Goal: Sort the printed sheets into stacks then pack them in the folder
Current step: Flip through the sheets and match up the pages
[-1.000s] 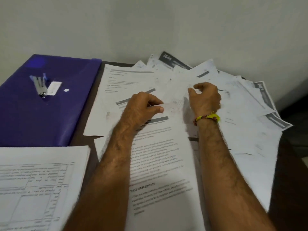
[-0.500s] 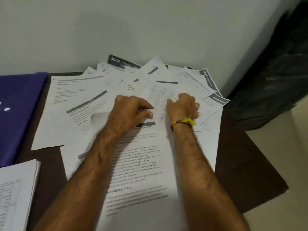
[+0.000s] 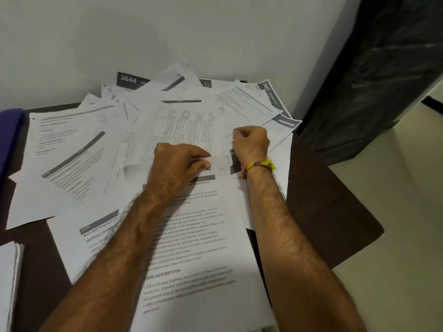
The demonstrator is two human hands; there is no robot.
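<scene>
While both forearms reach out over the dark worktop [image 3: 330,200], the loose printed sheets [image 3: 79,149] lie fanned in an overlapping spread that covers most of it, running back to the white wall. Left hand [image 3: 177,168] sits palm-down on the middle of the spread, fingers curled, thumb and forefinger pinching the upper edge of the top sheet [image 3: 203,236]; that edge is lifted and slightly curled under the fingertips. This top sheet runs toward the camera between the two forearms, with lines of text and a "TASK DESCRIPTION" heading readable. Right hand [image 3: 251,142] is closed into a fist just right of the left one, knuckles up, resting on the sheets; whether it grips a sheet edge I cannot tell, the fingers are tucked out of view. A yellow wristband [image 3: 260,165] is on the right wrist. A sheet with a table grid [image 3: 184,125] lies just beyond the left hand. At the back, one sheet with a dark header reads "3644" [image 3: 129,79], leaning against the wall; another at the right rear reads "3667" [image 3: 267,88]. The purple folder [image 3: 9,137] shows only as a strip at the left edge, touching the worktop, beside the leftmost sheets. A squared stack [image 3: 8,279] of sheets sits at the lower left corner, apart from the spread. A dark cabinet [image 3: 374,75] stands right of the worktop on a pale floor [image 3: 395,236].
</scene>
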